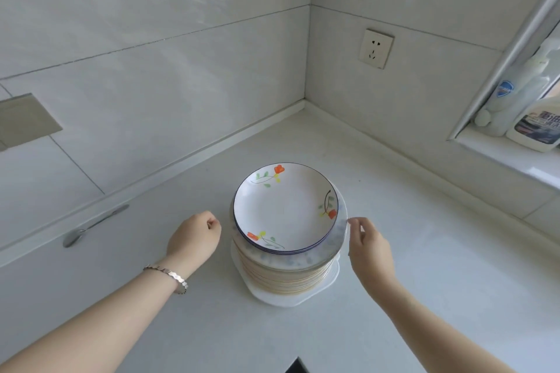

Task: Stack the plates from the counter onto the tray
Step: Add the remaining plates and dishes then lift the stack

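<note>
A tall stack of plates (288,266) stands on a white tray (328,283) in the middle of the counter. The top plate (285,209) is white with a blue rim and orange flowers; wider plates with pale blue marks lie under it, then cream ones. My left hand (194,239) hovers just left of the stack, fingers curled in, holding nothing. My right hand (368,244) is at the stack's right side, with thumb and fingertip touching the rim of a wide plate near the top.
A metal spoon (91,225) lies on the counter at the left near the wall. Cleaning bottles (536,118) stand on the window sill at the right. A wall socket (375,48) sits above the corner. A dark edge (298,366) shows at the counter's front.
</note>
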Tool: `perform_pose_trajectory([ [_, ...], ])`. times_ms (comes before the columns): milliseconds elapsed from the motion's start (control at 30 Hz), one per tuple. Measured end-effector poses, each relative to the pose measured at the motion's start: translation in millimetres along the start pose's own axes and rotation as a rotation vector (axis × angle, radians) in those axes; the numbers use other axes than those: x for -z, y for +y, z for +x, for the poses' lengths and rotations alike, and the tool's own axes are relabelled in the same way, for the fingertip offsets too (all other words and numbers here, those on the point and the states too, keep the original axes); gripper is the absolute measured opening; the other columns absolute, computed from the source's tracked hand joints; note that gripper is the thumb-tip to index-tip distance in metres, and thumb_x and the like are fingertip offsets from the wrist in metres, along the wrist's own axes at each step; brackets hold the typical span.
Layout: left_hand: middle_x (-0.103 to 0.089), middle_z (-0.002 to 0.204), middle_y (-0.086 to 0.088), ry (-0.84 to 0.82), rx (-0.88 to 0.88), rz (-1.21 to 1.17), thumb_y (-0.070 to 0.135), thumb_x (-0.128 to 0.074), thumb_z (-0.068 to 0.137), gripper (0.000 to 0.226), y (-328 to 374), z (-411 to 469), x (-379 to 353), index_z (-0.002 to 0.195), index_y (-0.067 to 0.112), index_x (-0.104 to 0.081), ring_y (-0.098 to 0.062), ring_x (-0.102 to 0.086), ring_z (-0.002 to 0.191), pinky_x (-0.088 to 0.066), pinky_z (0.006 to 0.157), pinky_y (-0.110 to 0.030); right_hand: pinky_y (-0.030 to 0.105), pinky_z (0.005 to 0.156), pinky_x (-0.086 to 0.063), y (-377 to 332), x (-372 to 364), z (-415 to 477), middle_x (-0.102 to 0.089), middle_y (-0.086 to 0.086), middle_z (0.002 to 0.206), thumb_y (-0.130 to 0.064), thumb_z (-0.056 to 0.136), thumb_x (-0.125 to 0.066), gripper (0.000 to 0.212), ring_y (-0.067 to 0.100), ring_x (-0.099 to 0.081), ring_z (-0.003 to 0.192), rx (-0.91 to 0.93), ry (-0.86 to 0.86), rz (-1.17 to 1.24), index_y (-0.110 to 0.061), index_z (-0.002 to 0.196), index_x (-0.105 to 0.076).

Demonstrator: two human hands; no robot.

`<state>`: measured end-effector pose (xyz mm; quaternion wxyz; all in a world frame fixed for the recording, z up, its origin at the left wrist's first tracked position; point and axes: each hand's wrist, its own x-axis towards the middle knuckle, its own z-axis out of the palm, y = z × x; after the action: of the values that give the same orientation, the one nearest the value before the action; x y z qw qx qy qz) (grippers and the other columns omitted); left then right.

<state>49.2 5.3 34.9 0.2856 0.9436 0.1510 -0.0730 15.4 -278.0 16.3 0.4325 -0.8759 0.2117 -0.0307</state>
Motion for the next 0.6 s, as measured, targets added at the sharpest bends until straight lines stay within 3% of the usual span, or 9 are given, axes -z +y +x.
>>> perform_pose_trajectory([
  [167,-0.066,0.066,-0.012,-0.017,0.207,-0.17,0.013,-0.038,0.091,0.022,-24.9,-8.2,-32.4,0.075,0.014,-0.053,-0.028,-0.063,0.064,-0.044,0.061,-0.029,0.028,0.057,-0.044,61.8,-5.0,-4.5,-0.057,0.001,0.062,-0.019,0.094,-0.04,0.021,0.022,-0.058,0.058,-0.186,-0.162,0.005,-0.01,0.092,-0.058],
  [333,-0.057,0.068,-0.007,-0.156,0.458,-0.355,0.009,-0.034,0.094,0.017,-38.9,-17.6,-75.3,0.099,0.008,-0.05,-0.019,-0.057,0.053,-0.039,0.049,-0.023,0.031,0.064,-0.048,89.6,-29.0,1.2,-0.057,0.005,0.066,-0.014,0.091,-0.043,0.014,0.024,-0.057,0.064,-0.394,-0.474,-0.042,-0.006,0.089,-0.055],
  [467,-0.058,0.095,-0.013,-0.262,0.485,-0.48,0.003,-0.037,0.094,0.03,-38.4,-17.6,-95.1,0.122,0.007,-0.048,-0.017,-0.057,0.057,-0.042,0.051,-0.025,0.025,0.057,-0.046,84.7,-48.4,7.4,-0.056,0.007,0.072,-0.012,0.097,-0.035,0.026,0.018,-0.056,0.059,-0.512,-0.464,0.15,-0.005,0.118,-0.047],
  [600,-0.061,0.072,-0.006,-0.387,0.478,-0.566,-0.002,-0.042,0.093,0.031,-37.1,-13.5,-102.8,0.123,0.003,-0.046,-0.004,-0.062,0.037,-0.045,0.058,-0.026,0.021,0.044,-0.051,80.1,-64.8,10.1,-0.057,0.01,0.071,0.0,0.093,-0.032,0.032,0.018,-0.058,0.058,-0.581,-0.415,0.21,0.001,0.122,-0.048],
])
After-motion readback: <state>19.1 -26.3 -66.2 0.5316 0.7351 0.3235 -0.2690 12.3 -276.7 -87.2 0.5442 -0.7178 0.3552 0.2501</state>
